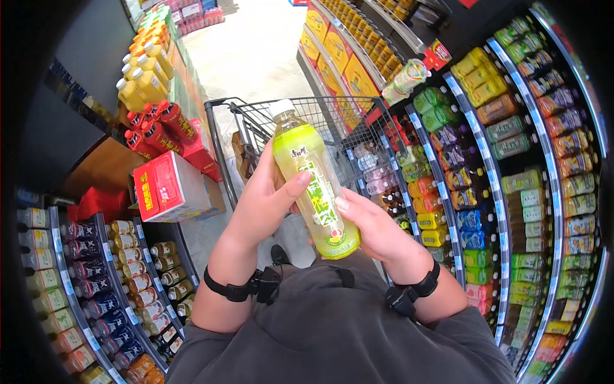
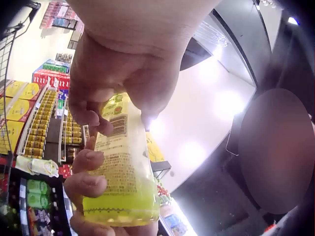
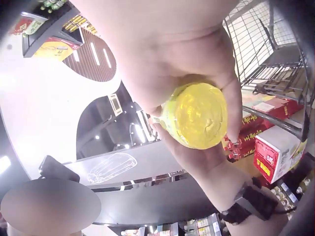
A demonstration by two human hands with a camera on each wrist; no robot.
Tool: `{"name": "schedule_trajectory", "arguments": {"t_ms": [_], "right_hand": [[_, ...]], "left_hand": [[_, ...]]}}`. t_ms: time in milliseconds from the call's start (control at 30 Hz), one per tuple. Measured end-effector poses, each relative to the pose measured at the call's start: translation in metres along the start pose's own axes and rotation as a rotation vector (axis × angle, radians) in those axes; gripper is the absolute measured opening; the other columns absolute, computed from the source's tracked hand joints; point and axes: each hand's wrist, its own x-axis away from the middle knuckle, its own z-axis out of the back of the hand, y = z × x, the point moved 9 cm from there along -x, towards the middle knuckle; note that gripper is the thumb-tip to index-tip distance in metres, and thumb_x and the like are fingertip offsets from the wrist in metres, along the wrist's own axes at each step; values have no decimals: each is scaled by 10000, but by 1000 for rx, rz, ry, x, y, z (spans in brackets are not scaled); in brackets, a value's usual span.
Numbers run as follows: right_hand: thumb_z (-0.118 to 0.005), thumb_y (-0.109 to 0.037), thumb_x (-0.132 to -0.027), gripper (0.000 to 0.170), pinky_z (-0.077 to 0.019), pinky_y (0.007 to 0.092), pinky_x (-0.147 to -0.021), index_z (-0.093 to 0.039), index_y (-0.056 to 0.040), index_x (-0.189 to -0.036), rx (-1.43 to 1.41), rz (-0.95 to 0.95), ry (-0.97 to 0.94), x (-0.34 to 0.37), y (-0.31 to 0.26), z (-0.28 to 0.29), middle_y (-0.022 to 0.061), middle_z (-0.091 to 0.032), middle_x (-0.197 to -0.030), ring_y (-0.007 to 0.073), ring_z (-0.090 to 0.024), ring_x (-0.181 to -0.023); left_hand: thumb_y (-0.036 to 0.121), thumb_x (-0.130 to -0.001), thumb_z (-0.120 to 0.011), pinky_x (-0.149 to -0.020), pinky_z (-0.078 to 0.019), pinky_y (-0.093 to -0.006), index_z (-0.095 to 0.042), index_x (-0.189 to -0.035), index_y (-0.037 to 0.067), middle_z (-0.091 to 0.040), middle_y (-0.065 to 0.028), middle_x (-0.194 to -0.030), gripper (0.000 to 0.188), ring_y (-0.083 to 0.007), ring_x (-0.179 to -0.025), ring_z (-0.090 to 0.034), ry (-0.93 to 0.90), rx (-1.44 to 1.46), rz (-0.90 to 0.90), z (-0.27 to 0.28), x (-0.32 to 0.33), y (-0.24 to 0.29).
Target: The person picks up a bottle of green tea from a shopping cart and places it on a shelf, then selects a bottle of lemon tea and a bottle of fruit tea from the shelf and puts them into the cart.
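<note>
Bottle held up on the near side of the cart, cap on, left hand wrapped round its middle, right hand gripping lower down. Picking it up looks done to me; setting it down anywhere, not yet.

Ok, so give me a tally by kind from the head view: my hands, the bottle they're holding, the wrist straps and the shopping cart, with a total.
Hands: 2, left hand and right hand
Held bottle: 1
Black wrist straps: 2
Shopping cart: 1
Total: 6
</note>
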Motion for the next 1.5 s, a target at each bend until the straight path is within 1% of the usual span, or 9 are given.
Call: {"name": "schedule_trajectory", "arguments": {"t_ms": [133,200,300,467,600,667,900,1167,1500], "right_hand": [[-482,-275,-1095,461,-498,312,-987,-461,10,-1457,45,53,49,26,-9,13,84,-614,-1301,130,-597,-1166],[-486,-270,-1095,457,-493,307,-986,-465,10,-1455,31,76,76,40,-14,23,77,-617,-1292,123,-593,-1165],[-485,-267,-1097,451,-484,297,-988,-471,12,-1450,24,128,141,64,-23,44,67,-621,-1283,115,-585,-1164],[-481,-279,-1098,457,-478,291,-991,-474,18,-1445,20,220,259,116,-42,92,66,-621,-1284,113,-580,-1168],[-481,-291,-1096,468,-480,294,-987,-473,20,-1446,-1,222,346,160,-47,137,70,-620,-1285,114,-580,-1168],[-480,-297,-1096,473,-481,294,-983,-471,19,-1448,-34,249,373,179,-52,159,71,-620,-1280,114,-581,-1163],[-477,-308,-1095,493,-481,291,-970,-443,22,-1459,-116,370,380,246,-75,235,71,-603,-1277,104,-572,-1146],[-493,-242,-1081,471,-466,298,-977,-425,27,-1462,75,413,377,307,-82,284,78,-579,-1273,108,-542,-1152],[-460,-283,-1098,477,-451,308,-1001,-437,23,-1463,61,475,382,330,-98,316,84,-578,-1291,119,-534,-1171]], "left_hand": [[244,-997,-668,-803,-525,-245,-284,-1539,36,-589,-73,-1272,696,-122,-1097,-607,-30,-19,-30,-32,-9,-5],[215,-996,-666,-924,-513,-287,-284,-1534,21,-578,-86,-1304,688,-148,-1163,-590,-62,24,-49,-53,-16,-5],[179,-994,-661,-981,-496,-320,-283,-1532,12,-566,-96,-1329,679,-165,-1197,-576,-98,5,4,-85,-28,-16],[144,-990,-657,-971,-503,-316,-271,-1541,16,-566,-97,-1332,685,-164,-1193,-578,-196,20,62,-154,-54,-41],[116,-982,-655,-1025,-479,-350,-239,-1561,25,-552,-107,-1352,719,-181,-1228,-559,-285,-93,159,-215,-72,-71],[112,-989,-640,-1043,-462,-355,-236,-1560,19,-549,-112,-1361,706,-187,-1241,-550,-344,-109,90,-250,-80,-77],[143,-992,-630,-1081,-429,-371,-293,-1537,7,-549,-121,-1370,655,-210,-1265,-540,-435,-152,104,-351,-117,-118],[210,-1003,-613,-1092,-416,-365,-357,-1513,8,-565,-121,-1366,606,-209,-1267,-544,-424,-139,160,-417,-133,-153],[190,-998,-619,-1094,-413,-364,-334,-1522,14,-548,-119,-1380,622,-211,-1279,-537,-480,-212,89,-466,-142,-152]]}}
